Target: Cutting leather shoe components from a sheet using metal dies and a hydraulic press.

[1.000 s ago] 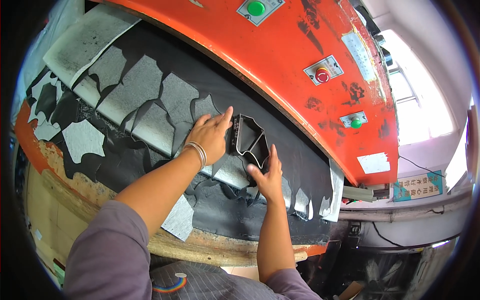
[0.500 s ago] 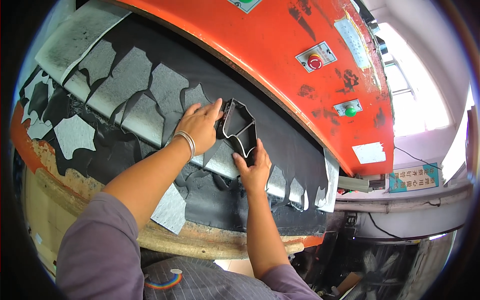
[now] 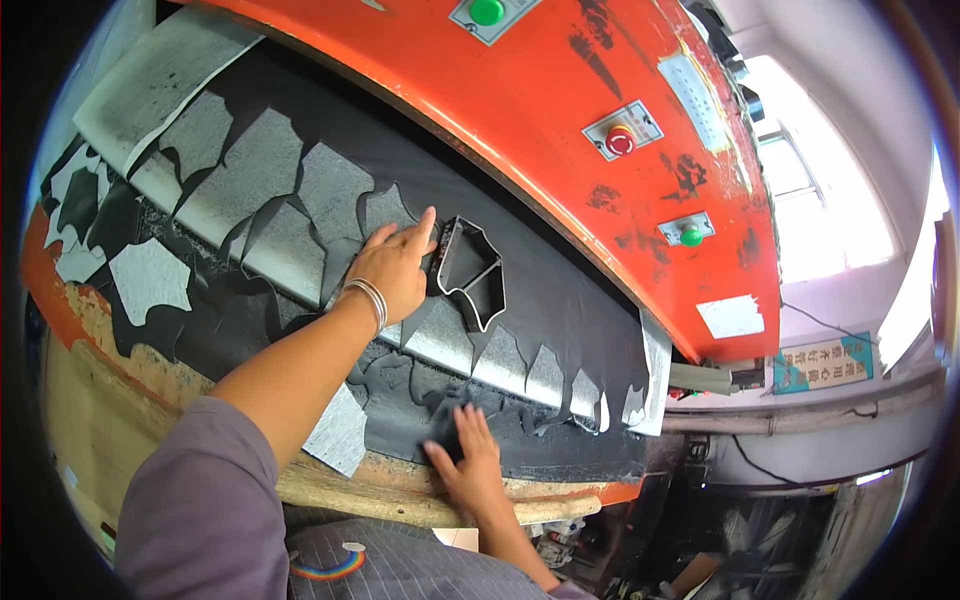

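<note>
A metal cutting die (image 3: 484,277), with a black outer wall and a crossbar, stands on the black sheet material (image 3: 570,300). My left hand (image 3: 395,275) lies spread beside the die's left wall, its fingertips at or very near it; whether they touch is hard to tell. Lower down, my right hand (image 3: 468,468) is apart from the die, with spread fingers over the black offcuts near the front edge. I see nothing held in it. Left of the die, the sheet has several angular cut-outs where a grey surface shows.
An orange machine beam (image 3: 540,130) spans the far side, with a red button (image 3: 620,140) and green buttons. Pale cut pieces (image 3: 150,278) lie at the left, another (image 3: 338,432) at the front. A worn wooden edge (image 3: 420,500) runs along the near side.
My right hand has let go of the die's right side and moved down toward the near edge. The left hand stays beside the die. The whole view has shifted slightly.
</note>
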`<state>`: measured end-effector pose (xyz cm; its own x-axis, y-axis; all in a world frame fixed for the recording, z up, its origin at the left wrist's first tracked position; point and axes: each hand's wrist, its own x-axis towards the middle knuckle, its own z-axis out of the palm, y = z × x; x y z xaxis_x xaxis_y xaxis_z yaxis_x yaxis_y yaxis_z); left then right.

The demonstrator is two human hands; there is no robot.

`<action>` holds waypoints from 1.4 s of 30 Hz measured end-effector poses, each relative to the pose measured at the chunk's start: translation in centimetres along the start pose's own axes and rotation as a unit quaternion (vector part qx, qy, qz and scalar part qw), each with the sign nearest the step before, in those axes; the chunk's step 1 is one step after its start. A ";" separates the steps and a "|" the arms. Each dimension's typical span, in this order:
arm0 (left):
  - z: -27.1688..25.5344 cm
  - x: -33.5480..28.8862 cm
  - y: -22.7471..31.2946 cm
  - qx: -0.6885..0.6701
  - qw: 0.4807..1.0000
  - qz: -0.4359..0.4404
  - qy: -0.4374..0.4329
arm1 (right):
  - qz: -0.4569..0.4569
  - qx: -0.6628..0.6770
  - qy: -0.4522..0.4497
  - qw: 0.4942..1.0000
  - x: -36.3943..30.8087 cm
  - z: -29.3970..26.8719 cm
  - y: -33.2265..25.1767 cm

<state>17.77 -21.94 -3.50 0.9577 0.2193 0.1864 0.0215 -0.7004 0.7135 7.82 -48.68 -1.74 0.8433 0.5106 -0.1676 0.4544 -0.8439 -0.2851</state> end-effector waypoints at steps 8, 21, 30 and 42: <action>1.6 -0.7 0.3 -0.041 0.998 -0.010 0.054 | -0.039 0.112 0.264 0.957 9.4 -3.8 3.7; 1.9 0.8 0.0 0.034 0.999 -0.006 0.036 | -0.074 0.018 0.227 0.971 15.1 -2.1 4.5; 2.8 1.6 0.5 -0.036 0.998 -0.017 0.055 | -0.070 0.015 0.194 0.978 15.4 -3.1 5.9; 1.3 1.2 1.5 0.014 1.000 0.009 0.023 | -0.068 0.017 0.197 0.978 14.4 -3.8 4.9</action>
<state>19.34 -23.66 -3.08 0.9437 0.2372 0.2304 0.0129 -0.7225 0.6912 23.35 -46.10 -1.95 0.8242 0.5088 0.2485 0.5654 -0.7635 -0.3121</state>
